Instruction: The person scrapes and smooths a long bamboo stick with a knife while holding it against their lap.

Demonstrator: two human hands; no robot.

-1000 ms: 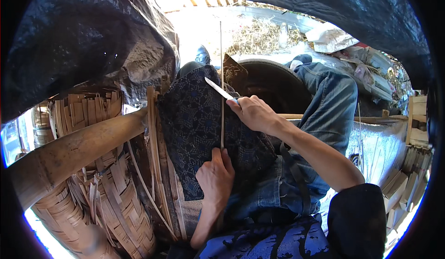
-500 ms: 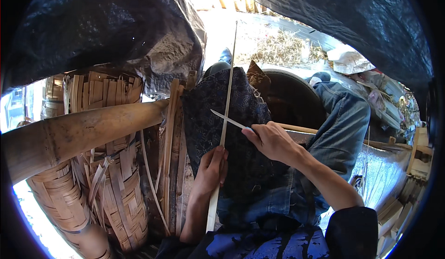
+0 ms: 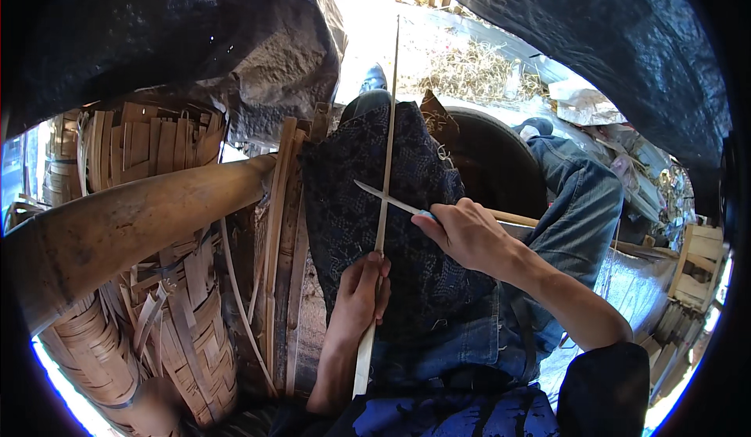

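A long, pale bamboo strip (image 3: 389, 151) runs from beside my belly out past my knee, over a dark patterned cloth (image 3: 344, 179) on my lap. My left hand (image 3: 361, 288) is closed around the strip's nearer part, thumb on top. In my right hand (image 3: 469, 233) is a knife (image 3: 383, 196), gripped by its handle, most of which the fingers hide; a bit of blue shows by the thumb. Its narrow blade points left and crosses the strip a little beyond my left hand, apparently touching it.
On the left, a thick bamboo pole (image 3: 149, 226) slants past tall woven bamboo baskets (image 3: 188, 343). Upright bamboo slats (image 3: 278, 257) stand beside my left arm. A dark round tub (image 3: 501, 155) sits beyond my lap. Dark plastic sheeting (image 3: 594, 38) hangs overhead; shavings (image 3: 477, 73) litter the ground ahead.
The view has shifted slightly. Both hands keep their grips, and the blade still lies across the strip at nearly the same place.
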